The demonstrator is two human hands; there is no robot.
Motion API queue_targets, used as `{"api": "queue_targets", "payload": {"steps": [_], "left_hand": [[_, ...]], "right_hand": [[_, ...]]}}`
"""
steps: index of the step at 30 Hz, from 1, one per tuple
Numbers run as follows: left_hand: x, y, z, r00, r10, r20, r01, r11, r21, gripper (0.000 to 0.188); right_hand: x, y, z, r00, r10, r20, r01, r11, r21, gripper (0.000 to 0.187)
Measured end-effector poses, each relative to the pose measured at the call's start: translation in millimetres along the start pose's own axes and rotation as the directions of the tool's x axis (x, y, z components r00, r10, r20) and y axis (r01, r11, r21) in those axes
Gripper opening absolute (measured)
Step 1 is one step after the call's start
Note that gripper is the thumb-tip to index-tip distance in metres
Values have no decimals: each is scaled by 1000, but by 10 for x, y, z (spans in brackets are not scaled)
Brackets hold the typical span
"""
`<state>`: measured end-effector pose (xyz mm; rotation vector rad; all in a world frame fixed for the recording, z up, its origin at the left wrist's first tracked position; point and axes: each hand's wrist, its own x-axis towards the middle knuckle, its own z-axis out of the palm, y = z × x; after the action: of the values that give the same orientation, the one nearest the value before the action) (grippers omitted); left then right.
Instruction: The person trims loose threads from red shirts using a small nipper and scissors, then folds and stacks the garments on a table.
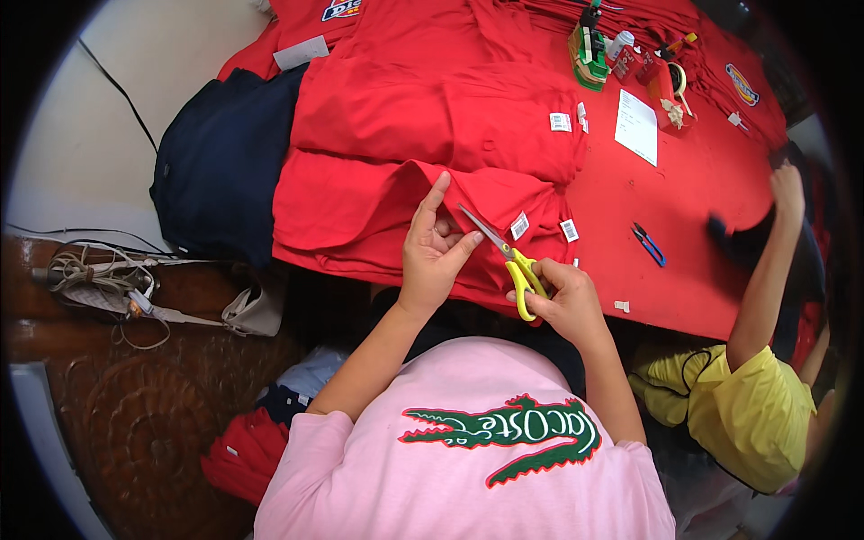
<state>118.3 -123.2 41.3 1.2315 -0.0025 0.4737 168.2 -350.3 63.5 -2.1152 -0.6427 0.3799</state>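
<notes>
Clamped in the right hand [569, 301], fingers curled about the yellow handles: scissors [520, 277]. Just left of the scissors, the left hand [432, 261], thumb and forefinger apart, against the raised fold of a red shirt [333, 209]; no telling whether pinched by the curled fingers. Right beside the scissors' blades, close in the way, a white tag [519, 225]; a second tag [568, 230] farther right.

Beyond the scissors, more red shirts [432, 112] in layers; well to their left, dark blue clothes [225, 166]. Right of the scissors, blue snips [649, 247]; farther out beyond, a sheet of paper [637, 128], a green holder [589, 58] and a red box [664, 99].

Beneath the shirts by the scissors, a red table [621, 198]. Well left of the scissors, tangled cords [90, 274] and carved brown wood [135, 396]. Far right of the scissors, a co-worker's yellow top [756, 414] and raised hand [787, 189], near dark cloth. Nearer than the scissors, a pink shirt [378, 486] on the person.
</notes>
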Motion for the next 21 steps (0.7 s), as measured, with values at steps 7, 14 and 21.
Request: {"api": "queue_targets", "payload": {"steps": [7, 14, 21], "left_hand": [[15, -111, -28, 992, 43, -118, -40, 999, 23, 78], [-17, -20, 1, 998, 22, -61, -21, 1000, 15, 82], [-53, 12, -61, 996, 3, -91, 2, 999, 52, 82]], "right_hand": [[-38, 77, 26, 999, 30, 28, -32, 997, 66, 22], [122, -88, -15, 986, -159, -42, 152, 978, -142, 32], [121, 36, 68, 998, -58, -17, 59, 998, 21, 24]]}}
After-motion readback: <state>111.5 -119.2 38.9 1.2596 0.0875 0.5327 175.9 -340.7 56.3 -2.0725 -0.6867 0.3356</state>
